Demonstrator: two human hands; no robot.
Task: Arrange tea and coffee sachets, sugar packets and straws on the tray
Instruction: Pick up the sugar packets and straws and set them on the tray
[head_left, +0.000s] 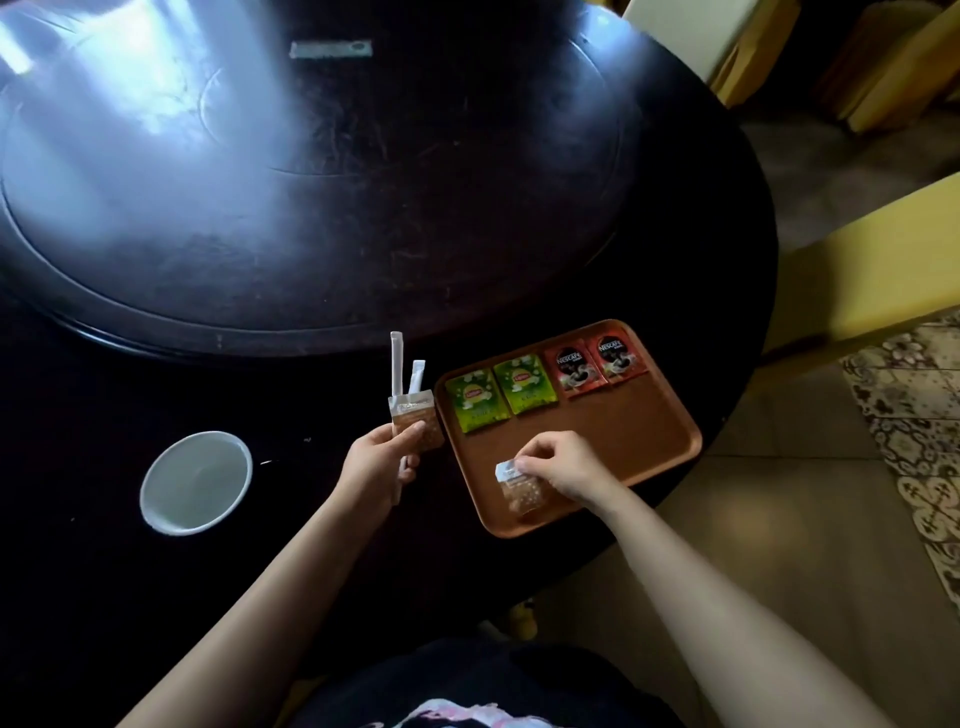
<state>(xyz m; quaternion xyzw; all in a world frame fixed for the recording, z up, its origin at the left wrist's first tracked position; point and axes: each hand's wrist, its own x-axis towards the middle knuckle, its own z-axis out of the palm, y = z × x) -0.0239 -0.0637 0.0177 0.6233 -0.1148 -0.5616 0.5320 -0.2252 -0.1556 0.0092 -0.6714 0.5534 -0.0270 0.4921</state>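
Note:
A brown tray (623, 431) lies on the dark round table at the right. Along its far edge sit two green tea sachets (501, 392) and two red coffee sachets (597, 364) in a row. My right hand (563, 465) pinches the top of a brown sugar packet (519, 491) that rests on the tray's near left corner. My left hand (379, 462), just left of the tray, holds another brown sugar packet (413, 415) together with two white wrapped straws (397, 364) that stick up above it.
A white bowl (196, 482) stands on the table left of my left hand. A raised turntable (311, 208) fills the table's middle, with a pale strip (331, 49) at its far side. Yellow chairs (883, 270) stand to the right.

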